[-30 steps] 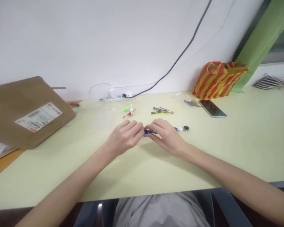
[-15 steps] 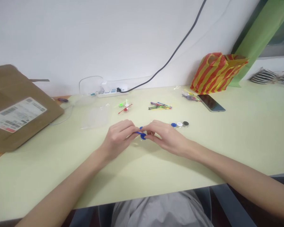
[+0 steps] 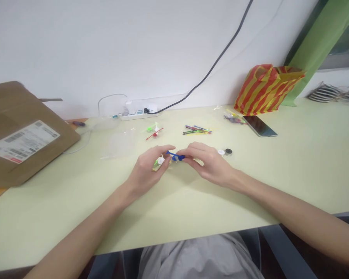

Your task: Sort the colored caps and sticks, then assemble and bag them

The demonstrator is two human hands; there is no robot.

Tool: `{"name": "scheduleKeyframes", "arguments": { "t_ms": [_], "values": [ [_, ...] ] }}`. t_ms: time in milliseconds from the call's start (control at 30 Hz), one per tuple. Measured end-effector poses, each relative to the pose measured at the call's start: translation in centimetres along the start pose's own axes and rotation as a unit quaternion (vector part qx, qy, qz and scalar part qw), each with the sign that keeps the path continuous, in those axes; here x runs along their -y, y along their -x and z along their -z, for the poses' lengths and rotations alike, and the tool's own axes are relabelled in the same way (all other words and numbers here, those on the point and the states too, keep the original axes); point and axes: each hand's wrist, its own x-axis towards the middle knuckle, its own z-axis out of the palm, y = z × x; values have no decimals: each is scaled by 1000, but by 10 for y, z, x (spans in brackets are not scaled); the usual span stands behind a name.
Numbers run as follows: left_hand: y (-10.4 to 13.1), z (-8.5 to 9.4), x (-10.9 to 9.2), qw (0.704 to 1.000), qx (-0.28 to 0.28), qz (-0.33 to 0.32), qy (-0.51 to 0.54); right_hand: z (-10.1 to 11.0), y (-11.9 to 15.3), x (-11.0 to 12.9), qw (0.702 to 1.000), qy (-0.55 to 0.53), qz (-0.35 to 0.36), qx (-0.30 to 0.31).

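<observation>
Over the table, between our two hands, we have a blue stick, with a blue disc showing just under it. At four o'clock from the stick, our right hand pinches its near end between thumb and forefinger; at eight o'clock, our left hand has thumb and forefinger parted about the other end, and we cannot tell whether they touch it. By our left thumb we see a partly hidden white disc. Coloured sticks lie piled at one o'clock, a red stick at eleven, a black cap at three
</observation>
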Motion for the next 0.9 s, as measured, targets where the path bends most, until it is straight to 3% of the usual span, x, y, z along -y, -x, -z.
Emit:
{"name": "scheduleKeyframes", "arguments": {
  "t_ms": [167, 367, 633, 900],
  "values": [
    [-5, 6, 3, 998, -37, 50, 20, 0, -1, 9, 991, -105, -79, -19],
    [-4, 4, -1, 995, 64, -28, 67, 0, -4, 16, 979, -172, -104, -36],
    [-2, 0, -6, 994, 94, -16, 46, -1, -4, 13, 954, -257, -151, 5],
    [-2, -1, -9, 991, 111, 13, 68, -1, -3, 9, 907, -370, -184, 78]
  ]
}}
